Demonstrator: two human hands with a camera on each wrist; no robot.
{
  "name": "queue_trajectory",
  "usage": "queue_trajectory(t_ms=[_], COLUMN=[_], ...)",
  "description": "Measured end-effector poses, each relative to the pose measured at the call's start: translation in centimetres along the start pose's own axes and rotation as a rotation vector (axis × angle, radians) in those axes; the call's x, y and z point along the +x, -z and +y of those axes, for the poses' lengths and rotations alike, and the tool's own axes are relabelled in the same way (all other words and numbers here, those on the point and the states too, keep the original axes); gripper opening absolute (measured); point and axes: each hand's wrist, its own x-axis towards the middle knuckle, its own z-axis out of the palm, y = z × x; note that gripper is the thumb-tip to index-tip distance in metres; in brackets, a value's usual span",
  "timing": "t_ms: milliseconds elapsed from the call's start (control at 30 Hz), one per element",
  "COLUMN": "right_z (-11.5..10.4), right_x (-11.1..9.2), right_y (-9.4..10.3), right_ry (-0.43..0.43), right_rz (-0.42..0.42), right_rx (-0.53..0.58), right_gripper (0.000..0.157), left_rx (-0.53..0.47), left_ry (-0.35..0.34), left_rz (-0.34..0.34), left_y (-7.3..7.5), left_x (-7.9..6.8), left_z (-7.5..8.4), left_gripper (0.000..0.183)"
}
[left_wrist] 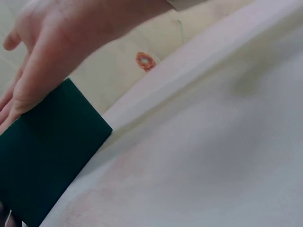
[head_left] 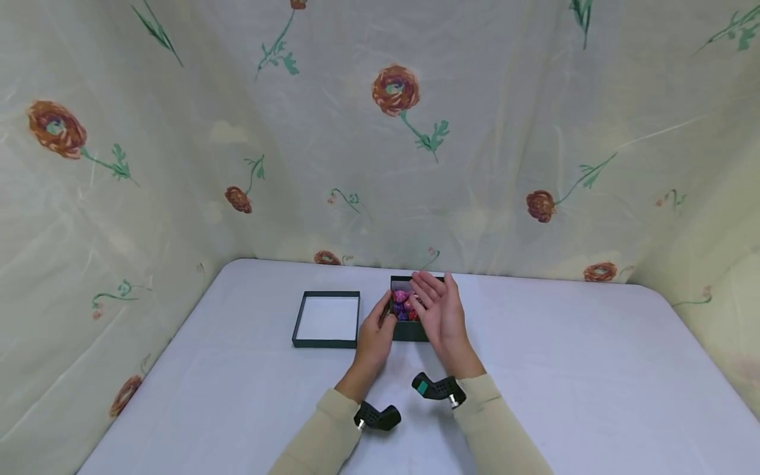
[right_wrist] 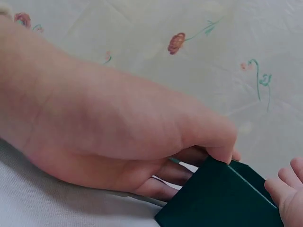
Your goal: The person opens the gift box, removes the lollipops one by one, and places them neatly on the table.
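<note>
In the head view a dark green box [head_left: 410, 332] stands near the table's far edge, with shiny pink, purple and red wrapped candies [head_left: 400, 297] inside. My left hand [head_left: 373, 340] grips its left side; in the right wrist view that hand's thumb [right_wrist: 220, 146] presses the box corner [right_wrist: 203, 198] while the other fingers are partly behind it. Palm turned up, my right hand [head_left: 446, 326] has its fingers extended over the box's right part, hiding some candies. The left wrist view shows this right hand [left_wrist: 57, 52] close behind the box's green front wall [left_wrist: 57, 146].
A shallow lid [head_left: 325, 343] with a dark green rim and white inside lies left of the box on the white-covered table [head_left: 208, 396]. Floral curtains [head_left: 487, 132] enclose the far side and both ends. Black wrist devices [head_left: 380, 417] sit on both forearms.
</note>
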Motion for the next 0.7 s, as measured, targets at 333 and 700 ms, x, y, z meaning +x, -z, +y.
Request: queue_trajectory(t_ms=[333,700], right_z=[-1.2,-3.2], right_x=[-0.3,0.3], right_y=[1.2,2.8], right_ry=[-0.025,-0.117], right_rz=[0.013,-0.072], right_rx=[-0.010,-0.058], right_gripper=[0.074,0.076], left_rx=[0.017,0.033], left_ry=[0.025,0.019], left_rz=[0.003,0.001], left_y=[-0.1,-0.1], left_x=[-0.4,-0.4], left_z=[-0.2,-0.4], left_gripper=[0.052,0.052])
